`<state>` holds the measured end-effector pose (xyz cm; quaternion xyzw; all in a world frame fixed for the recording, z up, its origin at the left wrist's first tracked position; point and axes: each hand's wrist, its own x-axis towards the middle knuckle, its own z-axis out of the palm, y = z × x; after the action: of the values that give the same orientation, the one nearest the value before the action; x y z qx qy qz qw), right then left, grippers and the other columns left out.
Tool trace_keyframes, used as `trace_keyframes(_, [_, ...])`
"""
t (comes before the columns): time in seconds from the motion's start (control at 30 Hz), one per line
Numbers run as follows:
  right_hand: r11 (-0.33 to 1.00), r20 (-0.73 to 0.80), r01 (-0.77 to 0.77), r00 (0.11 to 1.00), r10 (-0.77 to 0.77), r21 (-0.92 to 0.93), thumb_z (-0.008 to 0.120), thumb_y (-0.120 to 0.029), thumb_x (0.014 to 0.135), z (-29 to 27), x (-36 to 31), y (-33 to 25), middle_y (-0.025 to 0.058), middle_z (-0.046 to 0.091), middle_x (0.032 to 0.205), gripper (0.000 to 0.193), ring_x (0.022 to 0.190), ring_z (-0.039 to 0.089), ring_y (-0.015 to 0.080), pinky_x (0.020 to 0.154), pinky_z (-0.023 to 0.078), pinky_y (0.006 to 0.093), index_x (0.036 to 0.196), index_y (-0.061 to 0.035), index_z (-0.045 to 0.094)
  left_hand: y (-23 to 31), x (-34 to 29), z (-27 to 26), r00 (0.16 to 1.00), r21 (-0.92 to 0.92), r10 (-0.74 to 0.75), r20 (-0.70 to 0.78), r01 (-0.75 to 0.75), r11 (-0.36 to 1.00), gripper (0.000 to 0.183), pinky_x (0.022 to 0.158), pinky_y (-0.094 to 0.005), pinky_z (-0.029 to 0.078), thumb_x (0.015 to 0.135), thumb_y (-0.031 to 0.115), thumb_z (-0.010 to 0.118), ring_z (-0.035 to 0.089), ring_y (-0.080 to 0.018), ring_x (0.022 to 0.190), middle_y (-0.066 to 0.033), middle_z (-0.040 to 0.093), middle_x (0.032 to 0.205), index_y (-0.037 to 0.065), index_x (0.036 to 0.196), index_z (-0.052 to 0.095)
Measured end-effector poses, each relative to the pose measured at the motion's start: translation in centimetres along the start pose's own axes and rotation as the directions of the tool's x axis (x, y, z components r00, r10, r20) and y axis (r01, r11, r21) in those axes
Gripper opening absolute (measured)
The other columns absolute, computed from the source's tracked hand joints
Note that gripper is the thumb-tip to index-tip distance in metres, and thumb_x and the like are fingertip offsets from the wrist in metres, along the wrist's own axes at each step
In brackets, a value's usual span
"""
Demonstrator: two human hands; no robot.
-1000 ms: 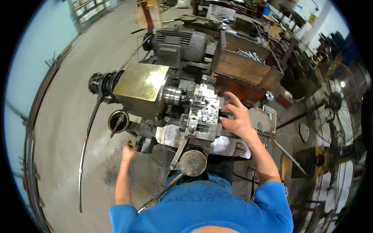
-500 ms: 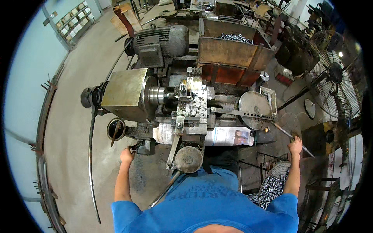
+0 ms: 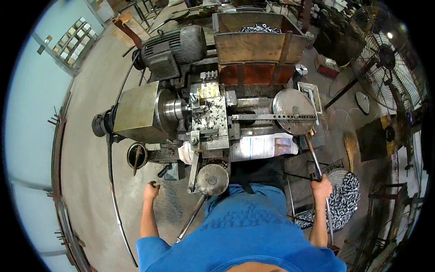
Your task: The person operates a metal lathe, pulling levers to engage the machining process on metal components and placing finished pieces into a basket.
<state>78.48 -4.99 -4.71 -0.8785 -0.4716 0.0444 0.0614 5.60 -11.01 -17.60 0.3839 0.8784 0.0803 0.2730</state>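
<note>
My right hand is wrapped round a long metal lever, which runs up to the round plate at the right end of a lathe-like machine. My left hand is off to the left, its fingers curled. A small dark spot shows at its fingertips, too small to name. Beyond that hand, and apart from it, a short black handle sticks out of a metal block. At the machine's middle, the tool slide stands beside the shiny spindle nose.
A pot with a brush stands left of the machine. Small metal parts fill a round basket by my right arm. Behind are a motor and a rusty bin. A second lever reaches toward my body. A fan stands right.
My left hand has come off the black handle and drawn back toward me. My right hand has swung the long lever toward me and leftward. The view has shifted slightly.
</note>
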Motion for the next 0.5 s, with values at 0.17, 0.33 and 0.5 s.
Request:
trace_keyframes(0.17, [1.000,-0.029,0.022,0.999,-0.023,-0.021,0.056,-0.027,0.056,-0.4,-0.2,-0.5,0.0256,0.059,0.070,0.039,0.069,0.057,0.0443,0.063,0.045,0.0510,0.085,-0.0012,0.054,4.8,1.7,-0.4,0.971,0.142,0.208,-0.122,-0.190,0.971,0.046,0.074,-0.0399,0.049,0.072,0.027,0.067,0.061,-0.0339,0.086,-0.0179,0.064,0.091,0.004,0.111,0.058])
trace_keyframes(0.33, [0.998,-0.029,-0.006,1.000,0.005,-0.055,0.058,-0.033,0.060,0.4,1.6,0.4,0.0221,0.061,0.073,0.034,0.069,0.059,0.0421,0.063,0.045,0.0512,0.079,-0.0054,0.057,8.6,1.8,-0.5,0.947,0.398,0.290,0.140,-0.322,0.859,0.045,0.076,-0.0445,0.048,0.076,0.037,0.064,0.059,-0.0339,0.092,-0.0167,0.060,0.104,0.008,0.109,0.057])
trace_keyframes(0.5, [0.972,-0.072,0.093,0.991,-0.111,-0.214,0.062,-0.029,0.063,0.1,9.8,4.3,0.0162,0.063,0.078,0.029,0.072,0.061,0.0364,0.064,0.048,0.0470,0.082,-0.0075,0.060,7.3,3.4,2.9,0.963,0.426,0.268,-0.030,-0.230,0.875,0.045,0.072,-0.0456,0.049,0.077,0.045,0.060,0.061,-0.0347,0.086,-0.0183,0.063,0.092,0.005,0.096,0.060])
